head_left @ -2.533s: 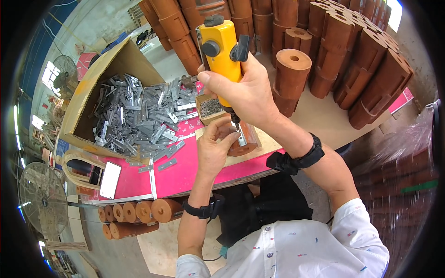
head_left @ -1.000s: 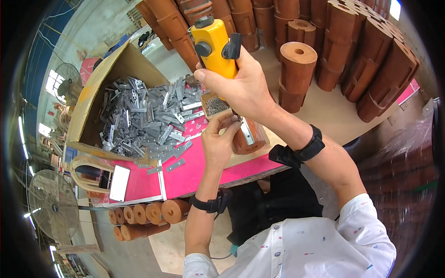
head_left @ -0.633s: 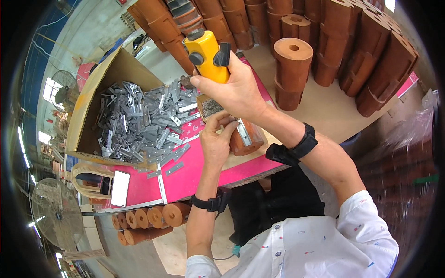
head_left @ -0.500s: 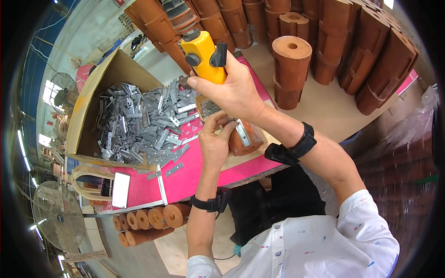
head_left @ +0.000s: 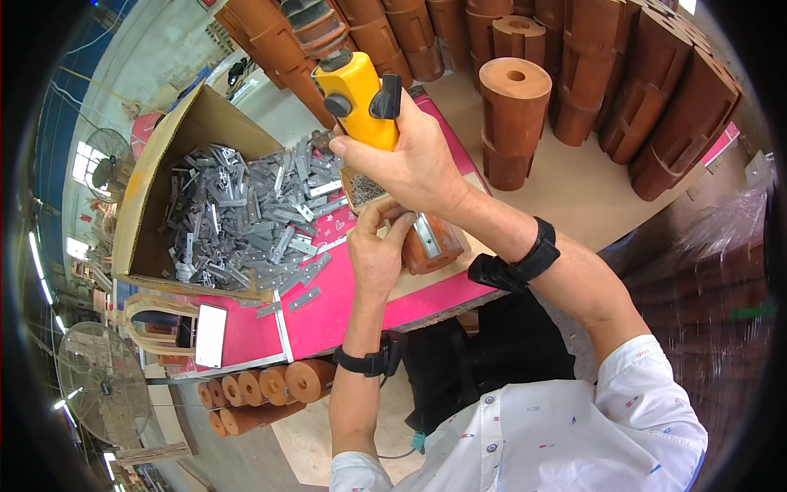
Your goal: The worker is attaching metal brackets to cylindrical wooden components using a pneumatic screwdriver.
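My right hand [head_left: 414, 168] is wrapped round a yellow power screwdriver [head_left: 357, 94] with a black lever, hung from above on a ribbed sleeve. Its lower end is hidden behind my hand. Below it, my left hand [head_left: 377, 254] has thumb and fingertips pinched together at the upper end of a metal strip [head_left: 427, 236]. What they pinch is too small to make out. The strip lies along the side of a reddish-brown wooden piece [head_left: 449, 246], which rests on its side on the table. A small box of screws [head_left: 362, 189] sits just beyond my left fingers.
A cardboard box [head_left: 139, 225] on its side spills many metal strips [head_left: 238, 221] onto the pink tabletop [head_left: 336, 316]. A white phone [head_left: 211, 336] lies at the near left edge. Wooden columns [head_left: 515, 123] stand at the back right; several more pieces [head_left: 275, 384] lie beneath the table.
Hardly anything differs: both hands keep their places at the screwdriver and the metal strip, and the whole view has shifted slightly.
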